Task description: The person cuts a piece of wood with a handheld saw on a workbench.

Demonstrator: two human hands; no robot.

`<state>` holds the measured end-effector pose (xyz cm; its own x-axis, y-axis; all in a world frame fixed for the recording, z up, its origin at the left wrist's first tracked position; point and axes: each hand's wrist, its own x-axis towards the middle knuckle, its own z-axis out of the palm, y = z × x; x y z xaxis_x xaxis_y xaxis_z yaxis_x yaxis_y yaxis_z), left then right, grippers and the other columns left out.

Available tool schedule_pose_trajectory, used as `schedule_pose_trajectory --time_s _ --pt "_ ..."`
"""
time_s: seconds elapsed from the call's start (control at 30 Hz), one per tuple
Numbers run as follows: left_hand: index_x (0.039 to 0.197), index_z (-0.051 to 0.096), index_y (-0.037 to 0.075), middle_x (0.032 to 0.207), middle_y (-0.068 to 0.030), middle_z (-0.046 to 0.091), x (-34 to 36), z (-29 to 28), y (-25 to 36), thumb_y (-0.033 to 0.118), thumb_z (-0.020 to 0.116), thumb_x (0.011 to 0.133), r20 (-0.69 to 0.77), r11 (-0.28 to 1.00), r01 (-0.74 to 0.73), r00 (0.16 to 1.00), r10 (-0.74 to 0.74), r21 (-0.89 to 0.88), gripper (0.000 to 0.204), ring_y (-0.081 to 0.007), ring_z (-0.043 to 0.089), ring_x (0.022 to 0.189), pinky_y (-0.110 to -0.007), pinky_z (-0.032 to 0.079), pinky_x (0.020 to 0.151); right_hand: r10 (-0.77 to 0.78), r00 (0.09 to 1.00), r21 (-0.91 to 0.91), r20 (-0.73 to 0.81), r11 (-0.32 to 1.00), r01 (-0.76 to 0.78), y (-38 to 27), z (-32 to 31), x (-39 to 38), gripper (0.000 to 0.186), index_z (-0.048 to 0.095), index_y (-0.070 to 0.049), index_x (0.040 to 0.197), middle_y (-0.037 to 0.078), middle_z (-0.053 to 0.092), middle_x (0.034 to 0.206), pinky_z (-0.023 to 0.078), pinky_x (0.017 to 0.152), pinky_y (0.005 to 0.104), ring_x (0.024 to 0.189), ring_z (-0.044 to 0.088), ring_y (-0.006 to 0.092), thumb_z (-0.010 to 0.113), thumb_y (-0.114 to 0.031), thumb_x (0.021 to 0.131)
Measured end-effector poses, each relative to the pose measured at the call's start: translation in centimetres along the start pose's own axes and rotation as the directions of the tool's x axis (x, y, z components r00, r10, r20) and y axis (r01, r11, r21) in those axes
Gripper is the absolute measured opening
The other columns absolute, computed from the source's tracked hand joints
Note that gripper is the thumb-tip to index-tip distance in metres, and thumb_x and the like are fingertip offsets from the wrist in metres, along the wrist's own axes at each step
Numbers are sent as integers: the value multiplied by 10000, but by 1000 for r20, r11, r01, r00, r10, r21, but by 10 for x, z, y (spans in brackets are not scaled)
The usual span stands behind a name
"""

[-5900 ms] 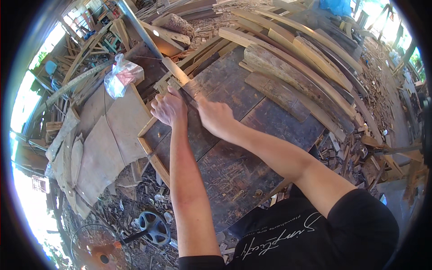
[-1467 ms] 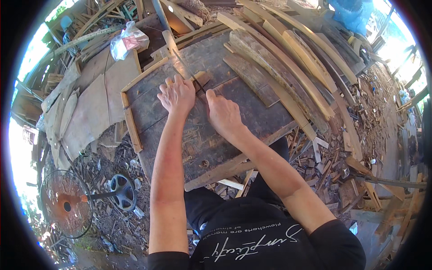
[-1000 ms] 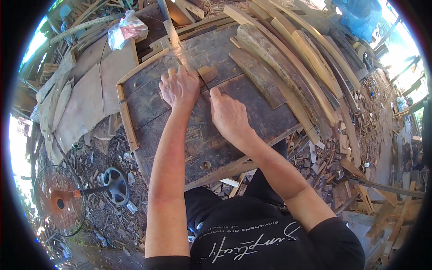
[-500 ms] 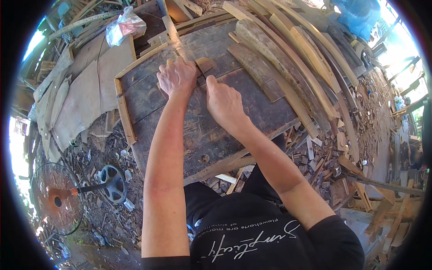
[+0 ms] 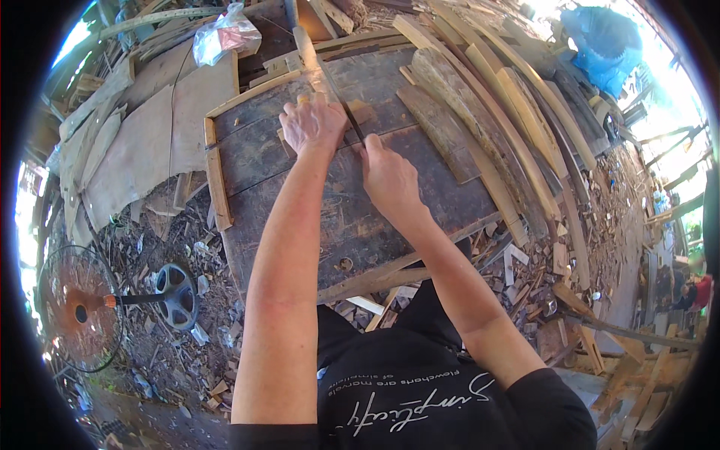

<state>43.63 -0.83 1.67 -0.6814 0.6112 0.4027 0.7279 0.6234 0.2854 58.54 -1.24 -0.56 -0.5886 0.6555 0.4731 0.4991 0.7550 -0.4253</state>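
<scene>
Over the far part of a dark wooden worktop, my left hand is closed with its fingers curled over a short brown piece of wood. The wood shows on both sides of the hand. Just to the right, my right hand is closed round the near end of a long, thin, dark-bladed tool. Its grip is hidden in the fist, and its exact kind is unclear. The tool slants away to the far left, past my left fingers. Beyond them is a pale narrow strip, also slanting away.
Long planks and slabs are stacked along the worktop's right side. A raised wooden strip edges its left. A clear plastic bag lies far left, above thin sheets. A standing fan is at the lower left. Wood scraps cover the ground.
The view has shifted, so the worktop sits slightly further right and lower. My right hand has drawn back toward me along the tool's line, and more of the blade shows. My left hand stays on the wood.
</scene>
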Motion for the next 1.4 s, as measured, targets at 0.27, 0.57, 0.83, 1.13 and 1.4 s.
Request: schedule_pose_trajectory --time_s 0.27,0.57,0.83,1.13,1.4 --pt "1054 679 65 1041 -169 666 2 1 -15 313 495 863 -97 997 -71 993 73 29 363 -349 594 1008 -476 465 863 41 999 -13 7 999 -41 -15 -1 0 123 473 -55 939 234 636 732 481 601 539 693 637 441 490 -176 942" --pt "849 646 80 774 -81 625 -65 -67 72 136 658 807 -319 29 -319 948 25 -947 71 -265 589 756 -380 459 652 -101 934 115 -343 982 149 42 37 -4 233 514 -72 965 210 664 751 476 625 567 713 635 457 455 -297 982" --pt "906 605 66 979 -208 598 -283 -217 174 344 621 831 -758 -745 -144 130 639 -652 289 -400 550 951 -557 392 774 85 995 -187 46 979 -75 -3 -12 4 211 475 -50 950 235 631 693 492 614 554 703 629 460 458 -257 984" --pt "861 566 -12 925 -250 585 -306 -211 185 296 577 834 -851 -849 -71 86 517 -523 310 -450 539 931 -586 379 765 27 999 -147 45 989 -21 -3 -1 4 217 464 -48 948 249 625 682 491 581 557 675 623 465 453 -261 987" --pt "869 565 -19 927 -250 584 -321 -208 180 286 576 836 -834 -833 -36 52 550 -552 307 -445 541 931 -572 385 771 39 999 -118 37 992 -34 4 -3 0 245 475 -44 965 258 631 700 497 616 564 702 627 471 443 -285 988"
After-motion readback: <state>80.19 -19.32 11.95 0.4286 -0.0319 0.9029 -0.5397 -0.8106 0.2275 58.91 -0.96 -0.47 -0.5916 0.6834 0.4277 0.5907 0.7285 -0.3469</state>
